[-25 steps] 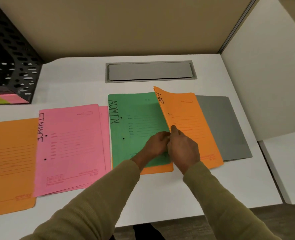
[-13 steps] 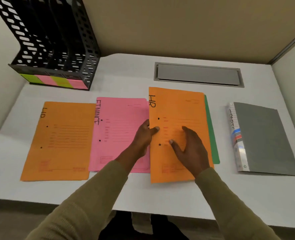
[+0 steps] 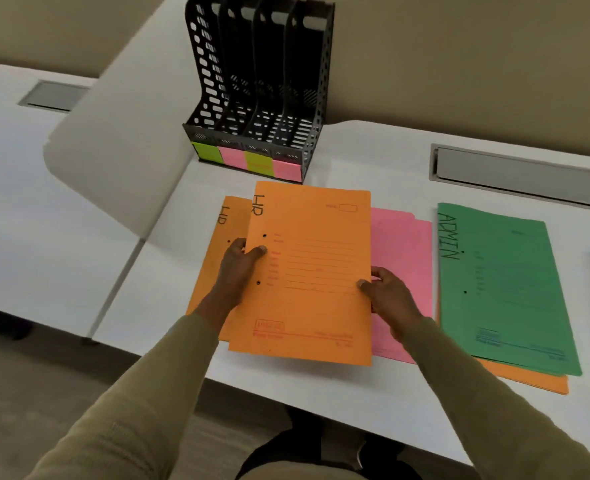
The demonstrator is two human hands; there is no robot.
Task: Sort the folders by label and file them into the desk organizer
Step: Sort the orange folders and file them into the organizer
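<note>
The left grip (image 3: 238,268) pinched the left edge of an orange HR folder (image 3: 307,271), thumb on top, while the right grip (image 3: 388,296) held its right edge. That folder covered part of a second orange HR folder (image 3: 227,216) on its left and a pink stack (image 3: 400,258) on its right. A green ADMIN folder (image 3: 501,289) rested further right atop another orange one (image 3: 528,381). The black organizer (image 3: 259,81) stood behind on the white surface (image 3: 355,154).

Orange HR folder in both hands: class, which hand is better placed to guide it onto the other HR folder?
Probably left: the left hand grips the held folder above the other HR folder; the right hand pinches it over the pink folder.
</note>
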